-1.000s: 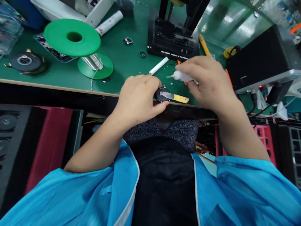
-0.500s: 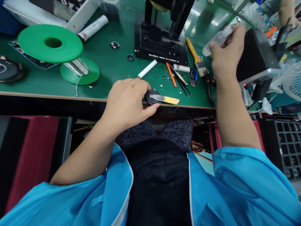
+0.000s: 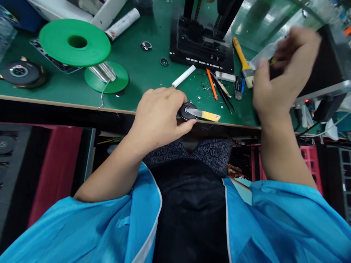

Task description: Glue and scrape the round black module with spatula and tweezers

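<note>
My left hand pinches a small round black part at the bench's front edge. Across that part lies a thin strip, grey at one end and yellow at the other. My right hand is raised at the right, in front of a black box, and its fingers are smeared by motion. A blurred translucent bottle shows beside its fingers, and something dark appears between thumb and fingers. Whether the hand grips either one, I cannot tell.
A solder wire spool stands at the left of the green bench. At the back is a black stand. Tweezers, an orange stick, a white stick and a brush lie nearby, among small debris.
My right hand has shifted right and turned, now blurred; half a second ago it clearly held the translucent bottle. My left hand keeps its pinch on the round part. The whole view has shifted slightly.
</note>
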A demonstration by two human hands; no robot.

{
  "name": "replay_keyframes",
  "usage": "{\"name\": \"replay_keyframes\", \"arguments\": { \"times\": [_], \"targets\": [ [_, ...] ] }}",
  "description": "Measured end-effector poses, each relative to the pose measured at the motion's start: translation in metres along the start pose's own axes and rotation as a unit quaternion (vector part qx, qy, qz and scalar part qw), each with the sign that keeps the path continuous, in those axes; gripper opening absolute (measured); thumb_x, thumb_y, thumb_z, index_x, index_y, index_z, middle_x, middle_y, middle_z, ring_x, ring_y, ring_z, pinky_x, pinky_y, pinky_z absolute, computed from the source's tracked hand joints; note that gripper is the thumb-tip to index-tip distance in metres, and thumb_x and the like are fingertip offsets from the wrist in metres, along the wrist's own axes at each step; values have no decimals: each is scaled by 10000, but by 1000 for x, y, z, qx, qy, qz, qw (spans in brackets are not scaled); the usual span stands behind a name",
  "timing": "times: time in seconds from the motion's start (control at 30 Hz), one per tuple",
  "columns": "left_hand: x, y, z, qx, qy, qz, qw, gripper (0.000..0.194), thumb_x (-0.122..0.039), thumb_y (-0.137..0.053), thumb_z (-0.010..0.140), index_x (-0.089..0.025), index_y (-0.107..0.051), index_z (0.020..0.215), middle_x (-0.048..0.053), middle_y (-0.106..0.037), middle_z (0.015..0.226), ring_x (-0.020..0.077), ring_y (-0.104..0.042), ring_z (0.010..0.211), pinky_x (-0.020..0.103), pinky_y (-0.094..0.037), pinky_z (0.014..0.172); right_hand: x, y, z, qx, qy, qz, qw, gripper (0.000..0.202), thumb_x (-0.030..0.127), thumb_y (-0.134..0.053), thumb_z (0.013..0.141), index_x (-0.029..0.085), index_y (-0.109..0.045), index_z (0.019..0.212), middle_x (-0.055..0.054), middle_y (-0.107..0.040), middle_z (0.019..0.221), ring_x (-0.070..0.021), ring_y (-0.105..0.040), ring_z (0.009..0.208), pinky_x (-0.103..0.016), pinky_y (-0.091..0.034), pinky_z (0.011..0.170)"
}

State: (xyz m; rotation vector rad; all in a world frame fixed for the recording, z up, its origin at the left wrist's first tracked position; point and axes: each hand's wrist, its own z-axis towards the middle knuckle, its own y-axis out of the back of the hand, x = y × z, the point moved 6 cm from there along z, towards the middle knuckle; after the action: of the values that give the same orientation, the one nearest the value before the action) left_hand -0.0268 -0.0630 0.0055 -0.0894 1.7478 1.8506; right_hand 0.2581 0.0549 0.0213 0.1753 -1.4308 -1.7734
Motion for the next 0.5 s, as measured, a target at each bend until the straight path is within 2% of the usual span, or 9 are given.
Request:
{"name": "replay_keyframes", "arguments": {
  "times": [0.1, 0.2, 0.3, 0.5],
  "targets": [
    [1, 0, 0, 2, 1, -9, 1000, 241, -455, -728, 1041, -240, -710, 1148, 156, -843, 1180, 457, -812, 1216, 563, -591, 1021, 69, -27, -23, 36, -7, -16, 999, 405, 536, -760, 1203, 254, -742, 1493, -125, -799, 1359, -344, -670, 1320, -468, -590, 1070],
    [1, 0, -1, -5, -3, -27, 1000, 233, -451, -746, 1025, -254, -710, 1146, 156, -844, 1191, 465, -809, 1224, 601, -598, 1041, 114, -42, -33, 78, 3, -35, 996, 398, 479, -751, 1196, 249, -748, 1520, -134, -805, 1352, -355, -706, 1275, -469, -602, 1031],
    [1, -1, -1, -7, -2, -38, 999, 223, -445, -756, 1016, -261, -717, 1137, 155, -836, 1191, 472, -806, 1234, 625, -597, 1054, 132, -40, -37, 105, 24, -58, 993, 365, 389, -686, 1207, 214, -758, 1520, -149, -814, 1330, -351, -743, 1199, -463, -604, 972],
    [1, -1, -1, -6, -2, -32, 999, 240, -460, -791, 1005, -264, -727, 1130, 148, -834, 1173, 471, -808, 1213, 608, -596, 1014, 130, -39, -37, 107, 44, -14, 993, 253, 284, -592, 1219, 217, -788, 1366, -113, -797, 1223, -305, -749, 1132, -433, -594, 940]
  ]
}}
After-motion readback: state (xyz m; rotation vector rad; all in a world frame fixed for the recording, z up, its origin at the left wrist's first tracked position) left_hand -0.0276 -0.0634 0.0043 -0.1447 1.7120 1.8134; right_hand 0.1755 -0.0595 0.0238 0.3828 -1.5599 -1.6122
